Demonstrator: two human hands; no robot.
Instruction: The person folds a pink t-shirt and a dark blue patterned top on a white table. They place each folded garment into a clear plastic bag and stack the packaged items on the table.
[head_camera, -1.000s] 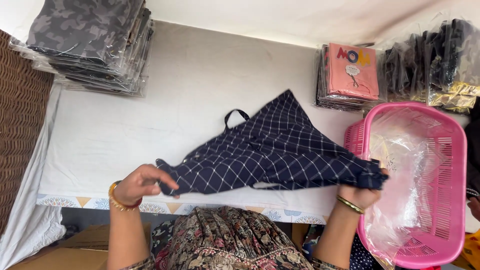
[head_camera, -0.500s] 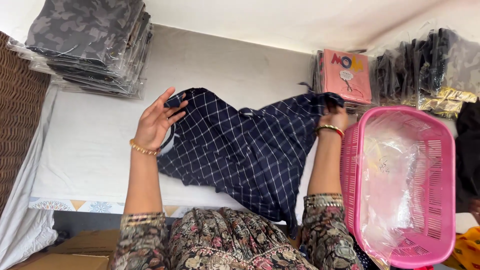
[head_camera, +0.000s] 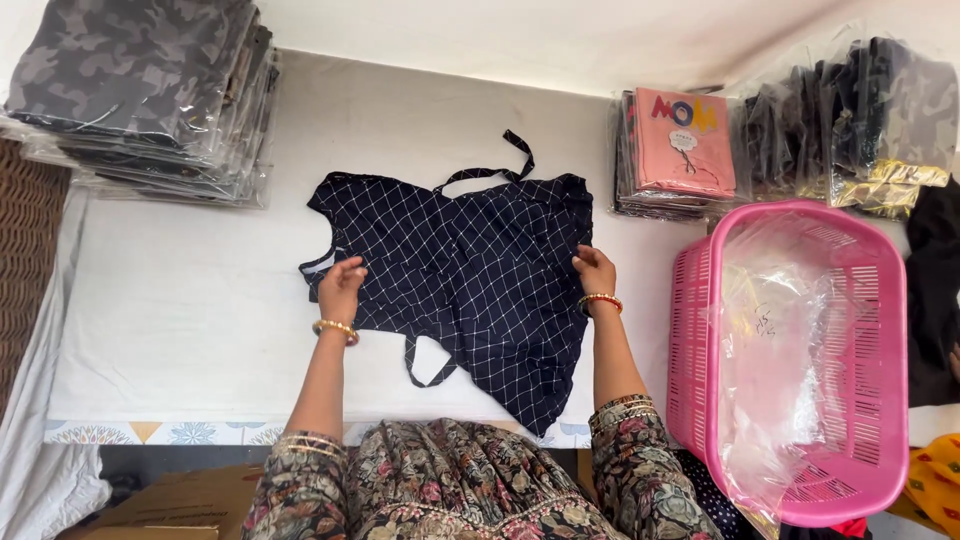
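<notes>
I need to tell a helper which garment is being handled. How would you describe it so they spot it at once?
Start at the white table between the stacks of bagged clothes. In its middle lies the dark navy garment, unbagged, with a thin white diamond grid and loose straps, the left hand and right hand at its edges.

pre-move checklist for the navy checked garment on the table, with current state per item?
1. Both hands on the garment: ok. Left hand rests on its left edge, right hand on its right edge.
2. navy checked garment spread flat: not ok. The lower part bunches and hangs over the table edge towards the person.
3. Straps tidy: not ok. One strap loops loose above the neckline, another trails below.
4. Table space around the garment: ok. Bare white cloth to the left and above.
5. pink basket apart from the garment: ok. It sits to the right, lined with clear plastic.
6. Garment face up or down: cannot tell.
</notes>
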